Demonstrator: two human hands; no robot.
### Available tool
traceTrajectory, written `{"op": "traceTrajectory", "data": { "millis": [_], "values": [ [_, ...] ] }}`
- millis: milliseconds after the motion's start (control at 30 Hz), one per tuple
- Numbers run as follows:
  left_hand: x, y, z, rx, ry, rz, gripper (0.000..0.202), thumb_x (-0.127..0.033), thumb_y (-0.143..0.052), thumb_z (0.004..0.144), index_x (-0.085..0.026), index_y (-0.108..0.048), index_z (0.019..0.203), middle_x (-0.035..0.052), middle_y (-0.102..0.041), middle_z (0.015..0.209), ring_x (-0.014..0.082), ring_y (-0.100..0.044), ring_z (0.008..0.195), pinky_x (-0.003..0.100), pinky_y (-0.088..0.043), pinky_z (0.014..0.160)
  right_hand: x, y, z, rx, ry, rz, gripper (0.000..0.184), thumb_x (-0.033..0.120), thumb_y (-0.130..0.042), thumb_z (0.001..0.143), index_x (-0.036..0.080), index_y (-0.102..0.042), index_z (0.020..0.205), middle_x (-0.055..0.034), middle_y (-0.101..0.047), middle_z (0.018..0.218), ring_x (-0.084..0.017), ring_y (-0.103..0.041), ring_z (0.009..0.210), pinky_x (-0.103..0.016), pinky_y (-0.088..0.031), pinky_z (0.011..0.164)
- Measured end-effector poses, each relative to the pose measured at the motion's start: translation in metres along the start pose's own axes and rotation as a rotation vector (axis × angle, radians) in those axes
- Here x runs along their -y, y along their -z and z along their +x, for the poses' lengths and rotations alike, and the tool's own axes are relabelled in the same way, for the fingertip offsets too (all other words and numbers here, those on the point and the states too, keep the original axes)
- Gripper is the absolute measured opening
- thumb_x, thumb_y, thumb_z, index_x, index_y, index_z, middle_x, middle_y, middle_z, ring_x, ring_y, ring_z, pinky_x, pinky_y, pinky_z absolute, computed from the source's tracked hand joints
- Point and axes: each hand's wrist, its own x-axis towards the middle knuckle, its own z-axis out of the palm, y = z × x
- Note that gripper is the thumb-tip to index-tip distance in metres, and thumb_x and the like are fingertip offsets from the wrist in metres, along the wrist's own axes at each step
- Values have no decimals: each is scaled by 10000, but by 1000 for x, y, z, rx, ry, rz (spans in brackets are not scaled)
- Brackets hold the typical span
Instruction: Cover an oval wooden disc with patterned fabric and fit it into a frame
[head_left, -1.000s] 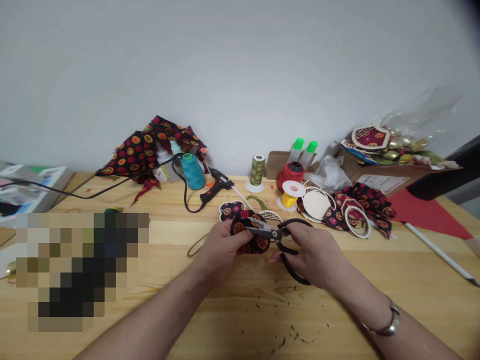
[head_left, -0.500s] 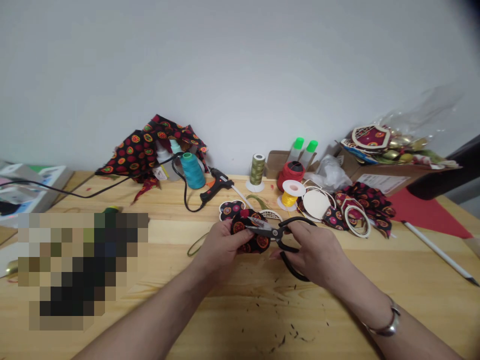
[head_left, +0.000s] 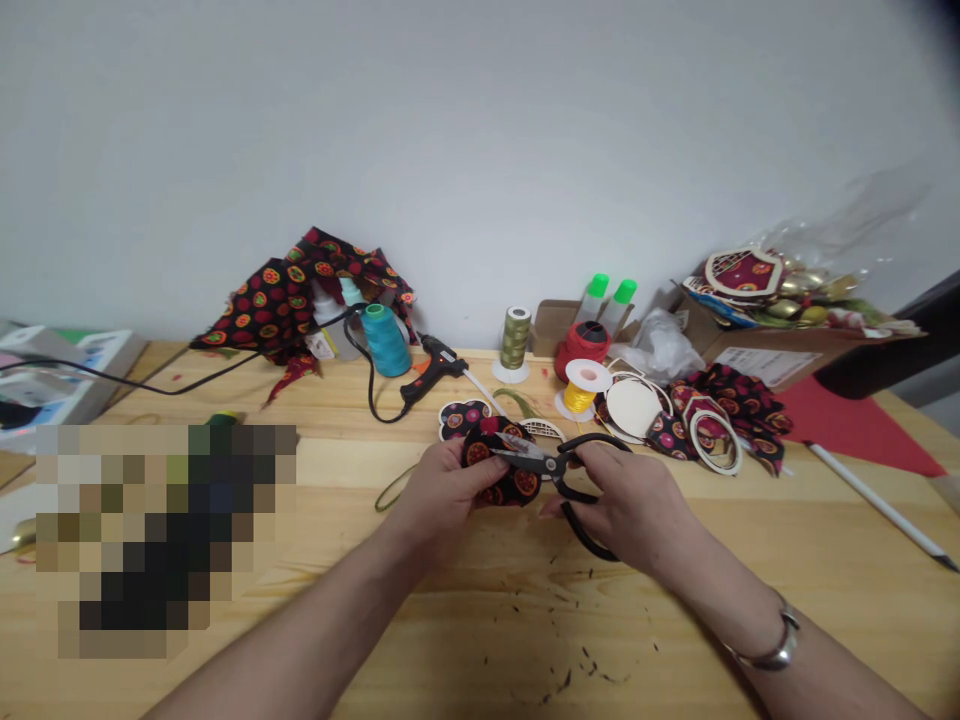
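My left hand (head_left: 439, 495) grips a small piece covered in black fabric with red and orange dots (head_left: 504, 480), held just above the wooden table (head_left: 465, 620). My right hand (head_left: 634, 505) is closed through the handles of black scissors (head_left: 559, 470). The blades point left and lie across the top edge of the fabric piece. Small dark fabric snippets (head_left: 577, 665) are scattered on the table in front of me.
Behind my hands lie a black glue gun (head_left: 431, 375), thread spools in teal (head_left: 386, 340), olive (head_left: 514, 342), red (head_left: 583, 345) and yellow (head_left: 583, 388), wooden cutouts, rings (head_left: 712, 440), patterned cloth (head_left: 300, 290), a cardboard box (head_left: 780, 345), red paper (head_left: 855, 425) and a white pencil (head_left: 877, 505).
The scissor handles have closed slightly and my right hand has shifted a little. The fabric piece and my left hand stay in place.
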Motion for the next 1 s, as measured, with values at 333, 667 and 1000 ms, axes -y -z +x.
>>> {"op": "traceTrajectory", "data": {
  "millis": [333, 667, 1000],
  "values": [
    [1, 1, 0, 14, -16, -3, 244, -217, -803, 580, -129, -734, 797, 44, -748, 722, 155, -670, 638, 265, -523, 661, -1, -1, -2, 23, -23, 35, 302, 416, -665, 729, 170, -578, 879, -53, -683, 790, -223, -653, 665, -289, -426, 541],
    [1, 2, 0, 25, -13, 2, 206, -198, -782, 616, -136, -734, 807, 37, -748, 724, 149, -670, 646, 268, -522, 684, -2, 0, -2, 41, -22, 77, 299, 428, -642, 750, 168, -582, 885, -70, -682, 802, -217, -644, 676, -286, -429, 556],
    [-1, 1, -2, 25, 5, 12, 191, -182, -745, 675, -121, -723, 855, 56, -753, 789, 150, -675, 675, 271, -534, 684, 2, 1, 5, 25, -291, 454, 231, 370, -641, 706, 205, -491, 648, 31, -505, 545, -125, -455, 498, -238, -345, 462]
  ]
}}
